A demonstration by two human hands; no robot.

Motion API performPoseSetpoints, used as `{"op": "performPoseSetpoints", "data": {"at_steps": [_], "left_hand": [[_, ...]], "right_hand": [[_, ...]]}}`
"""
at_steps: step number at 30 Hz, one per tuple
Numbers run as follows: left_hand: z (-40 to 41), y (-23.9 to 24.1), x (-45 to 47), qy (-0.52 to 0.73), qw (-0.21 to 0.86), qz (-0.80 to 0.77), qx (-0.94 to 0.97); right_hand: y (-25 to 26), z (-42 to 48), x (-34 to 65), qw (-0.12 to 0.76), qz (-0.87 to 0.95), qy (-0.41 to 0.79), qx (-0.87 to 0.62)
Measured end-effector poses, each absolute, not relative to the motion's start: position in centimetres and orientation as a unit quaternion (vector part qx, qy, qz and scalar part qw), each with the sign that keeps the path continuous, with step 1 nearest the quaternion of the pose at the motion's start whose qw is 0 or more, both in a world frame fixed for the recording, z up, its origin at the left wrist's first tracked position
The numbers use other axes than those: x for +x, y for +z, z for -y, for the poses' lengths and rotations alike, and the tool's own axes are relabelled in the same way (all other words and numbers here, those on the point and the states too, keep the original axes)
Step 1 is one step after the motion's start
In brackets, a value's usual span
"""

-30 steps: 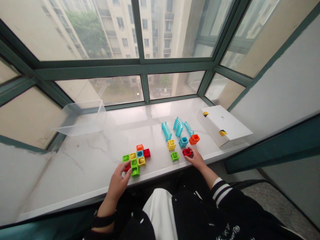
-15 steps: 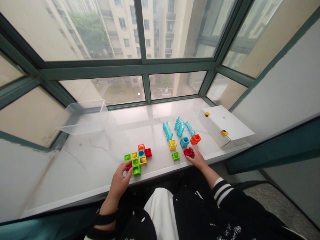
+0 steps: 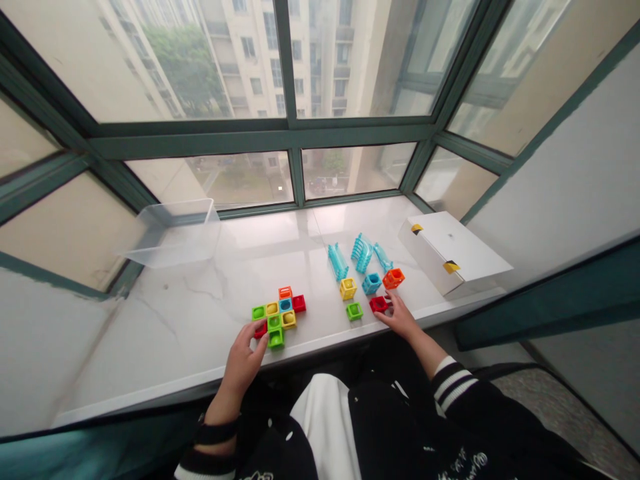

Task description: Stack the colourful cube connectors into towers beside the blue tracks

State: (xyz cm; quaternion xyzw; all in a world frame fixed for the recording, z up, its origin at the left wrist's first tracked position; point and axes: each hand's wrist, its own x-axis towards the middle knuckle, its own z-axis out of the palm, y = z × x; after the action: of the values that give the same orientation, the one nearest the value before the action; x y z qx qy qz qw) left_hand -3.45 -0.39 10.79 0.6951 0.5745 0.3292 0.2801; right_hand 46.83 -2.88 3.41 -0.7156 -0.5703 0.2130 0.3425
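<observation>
My left hand (image 3: pixel 243 370) curls against the lower left of a flat cluster of coloured square blocks (image 3: pixel 279 313), its fingers on a red block (image 3: pixel 260 330) and close to a green one (image 3: pixel 275 339). My right hand (image 3: pixel 400 317) rests its fingertips on a separate red block (image 3: pixel 379 305). Beside that block lie a green block (image 3: pixel 355 311), a yellow block (image 3: pixel 348 289), a teal block (image 3: pixel 371 283) and an orange block (image 3: pixel 393 279). Several ribbed turquoise plastic pieces (image 3: pixel 363 253) lie behind them.
The white marble windowsill (image 3: pixel 200 320) carries everything. A clear plastic tub (image 3: pixel 173 233) stands at its far left, and a white cardboard box (image 3: pixel 453 253) lies at its right end. A green-framed window (image 3: pixel 260 137) runs along the back, and the sill's front edge passes just beyond my lap.
The whole view has drifted slightly, with the scene sitting a little further right. My hands and the blocks have kept their places relative to one another.
</observation>
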Motion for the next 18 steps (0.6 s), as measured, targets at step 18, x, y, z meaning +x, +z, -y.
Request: {"op": "performPoseSetpoints", "data": {"at_steps": [18], "left_hand": [[-0.1,6.6,-3.7,0.277,0.174,-0.64,0.695]], "right_hand": [[15.1,1.8,34.9,0.388,0.741,0.196,-0.511]]}}
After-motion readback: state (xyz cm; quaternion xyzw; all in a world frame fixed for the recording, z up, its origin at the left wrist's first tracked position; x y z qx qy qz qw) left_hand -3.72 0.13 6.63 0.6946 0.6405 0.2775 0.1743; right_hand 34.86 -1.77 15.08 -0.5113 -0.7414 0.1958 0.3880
